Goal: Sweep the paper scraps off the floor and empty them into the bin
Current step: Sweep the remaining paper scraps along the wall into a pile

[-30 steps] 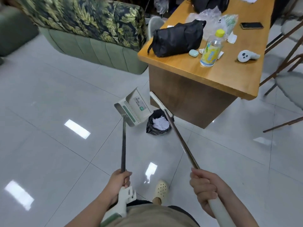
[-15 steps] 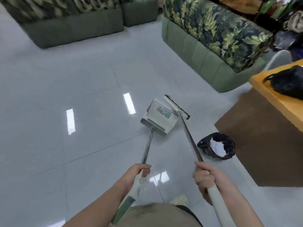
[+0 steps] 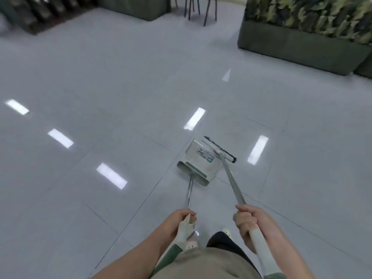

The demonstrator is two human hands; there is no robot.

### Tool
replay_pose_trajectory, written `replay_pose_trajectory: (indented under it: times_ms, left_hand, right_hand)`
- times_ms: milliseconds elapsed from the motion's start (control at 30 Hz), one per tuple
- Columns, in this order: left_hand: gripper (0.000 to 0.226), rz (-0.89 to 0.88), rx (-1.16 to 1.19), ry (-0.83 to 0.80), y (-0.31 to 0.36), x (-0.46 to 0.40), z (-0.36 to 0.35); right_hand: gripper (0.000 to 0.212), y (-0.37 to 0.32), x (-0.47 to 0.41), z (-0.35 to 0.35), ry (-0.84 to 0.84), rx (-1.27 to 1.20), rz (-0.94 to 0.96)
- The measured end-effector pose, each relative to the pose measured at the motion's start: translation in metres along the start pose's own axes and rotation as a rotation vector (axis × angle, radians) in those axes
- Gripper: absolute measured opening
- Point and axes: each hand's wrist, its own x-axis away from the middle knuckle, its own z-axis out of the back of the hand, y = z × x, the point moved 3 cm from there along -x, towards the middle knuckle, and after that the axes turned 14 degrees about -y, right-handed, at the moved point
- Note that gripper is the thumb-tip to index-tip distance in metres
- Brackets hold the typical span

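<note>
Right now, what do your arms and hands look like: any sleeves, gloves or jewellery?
Both forearms are bare as far as the picture shows, with no sleeves in view. The left hand and right hand wear no gloves, and I see no watch, ring or bracelet. Motion blur softens fine detail.

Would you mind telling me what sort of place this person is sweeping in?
Probably a lounge or office sitting area: a glossy tiled floor, a leaf-patterned sofa on a green base, and thin metal chair legs at the far side.
</note>
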Motion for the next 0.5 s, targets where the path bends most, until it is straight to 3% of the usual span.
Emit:
replay_pose_trajectory:
  times_ms: [67,167,267,400,500]
  left_hand:
    - [0.048,-0.071,0.094,0.087,0.009,0.010,0.019]
    - [0.057,-0.137,0.206,0.173,0.028,0.015,0.042]
    - [0.039,-0.236,0.290,0.285,0.058,0.013,0.060]
    - [0.023,-0.392,0.392,0.358,0.115,0.008,0.075]
    - [0.018,-0.396,0.471,0.458,0.171,0.000,0.088]
  right_hand:
    - [0.037,-0.003,-0.033,-0.021,0.062,0.049,-0.104]
    - [0.049,-0.005,-0.084,-0.051,0.080,0.155,-0.298]
    - [0.055,-0.009,-0.136,-0.091,0.082,0.285,-0.451]
    - [0.024,-0.012,-0.194,-0.156,0.134,0.541,-0.497]
    - [0.024,-0.025,-0.232,-0.204,0.100,0.726,-0.529]
